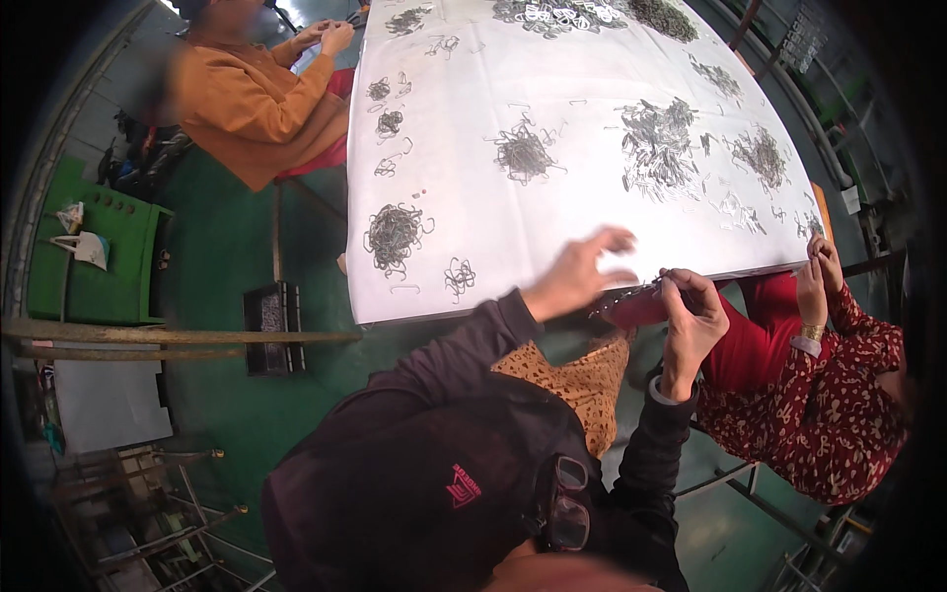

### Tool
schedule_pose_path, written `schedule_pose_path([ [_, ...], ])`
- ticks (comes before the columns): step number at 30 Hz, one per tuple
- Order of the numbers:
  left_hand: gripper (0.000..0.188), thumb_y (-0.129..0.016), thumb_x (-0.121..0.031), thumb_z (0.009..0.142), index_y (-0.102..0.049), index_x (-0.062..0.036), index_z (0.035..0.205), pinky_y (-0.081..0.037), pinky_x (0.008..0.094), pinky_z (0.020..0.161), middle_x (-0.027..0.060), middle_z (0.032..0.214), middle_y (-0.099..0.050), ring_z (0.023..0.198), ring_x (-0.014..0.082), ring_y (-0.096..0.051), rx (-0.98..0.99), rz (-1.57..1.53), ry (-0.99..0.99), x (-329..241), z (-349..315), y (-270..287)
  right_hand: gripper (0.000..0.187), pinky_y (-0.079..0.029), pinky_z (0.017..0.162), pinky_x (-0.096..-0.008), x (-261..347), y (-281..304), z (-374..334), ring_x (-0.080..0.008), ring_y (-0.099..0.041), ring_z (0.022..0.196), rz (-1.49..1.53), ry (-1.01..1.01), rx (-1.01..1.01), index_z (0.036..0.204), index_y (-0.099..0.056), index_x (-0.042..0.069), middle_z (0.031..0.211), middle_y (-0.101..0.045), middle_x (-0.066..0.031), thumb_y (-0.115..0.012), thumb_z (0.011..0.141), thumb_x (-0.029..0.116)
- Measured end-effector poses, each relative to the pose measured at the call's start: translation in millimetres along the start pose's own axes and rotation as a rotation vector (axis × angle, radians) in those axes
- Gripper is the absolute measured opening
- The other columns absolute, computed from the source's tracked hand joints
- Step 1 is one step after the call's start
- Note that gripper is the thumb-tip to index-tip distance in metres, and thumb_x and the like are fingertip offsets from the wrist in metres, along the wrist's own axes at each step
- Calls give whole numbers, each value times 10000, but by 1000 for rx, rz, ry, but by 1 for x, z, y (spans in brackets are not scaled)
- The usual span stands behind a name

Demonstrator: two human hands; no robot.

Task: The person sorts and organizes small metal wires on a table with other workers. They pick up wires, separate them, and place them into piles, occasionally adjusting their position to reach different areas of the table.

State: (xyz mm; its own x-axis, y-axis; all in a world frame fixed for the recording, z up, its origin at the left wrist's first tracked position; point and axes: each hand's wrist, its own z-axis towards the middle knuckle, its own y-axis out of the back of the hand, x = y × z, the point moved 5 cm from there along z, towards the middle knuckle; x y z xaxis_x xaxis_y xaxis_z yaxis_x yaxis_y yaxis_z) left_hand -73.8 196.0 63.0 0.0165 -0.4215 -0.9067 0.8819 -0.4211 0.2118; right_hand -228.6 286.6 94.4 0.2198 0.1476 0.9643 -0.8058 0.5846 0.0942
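My left hand [584,273] reaches over the near edge of the white-covered table [464,237]. It is somewhat blurred, its thumb and fingers apart, with nothing visible between them. To its right, my right hand [693,316] is raised at the table edge, thumb and fingertips pinched on a small dark metal piece [665,277] whose exact shape I cannot make out. Beyond my hands lies a wide pile of small, slim metal pieces [659,143]. Bent wire hooks form a pile [523,154] farther left, and more hooks are heaped near the left edge [395,237].
At the left, a co-worker in an orange jacket [247,99] holds both hands together. Close on my right, another in red patterned clothing [819,414] works at the table corner. A dark crate [271,331] stands on the green floor. Further metal piles [663,18] lie at the far end.
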Motion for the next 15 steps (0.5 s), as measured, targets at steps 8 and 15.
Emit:
schedule_pose_path([
  [8,379,-701,-398,790,-697,-20,779,-516,451,708,198,829,-681,767,348,-662,-118,1006,425,131,74,122,212,-496,761,-216,6,-7,0,-100,-636,796,41,-53,30,1000,-662,-51,847,-688,-68,-670,790,-75],
  [15,196,-642,-198,772,-688,-23,847,-512,467,744,171,867,-683,843,353,-655,-88,885,383,139,74,131,208,-475,766,-216,-1,-6,-4,-89,-611,796,38,-68,47,986,-674,-42,841,-675,-52,-678,779,-69],
])
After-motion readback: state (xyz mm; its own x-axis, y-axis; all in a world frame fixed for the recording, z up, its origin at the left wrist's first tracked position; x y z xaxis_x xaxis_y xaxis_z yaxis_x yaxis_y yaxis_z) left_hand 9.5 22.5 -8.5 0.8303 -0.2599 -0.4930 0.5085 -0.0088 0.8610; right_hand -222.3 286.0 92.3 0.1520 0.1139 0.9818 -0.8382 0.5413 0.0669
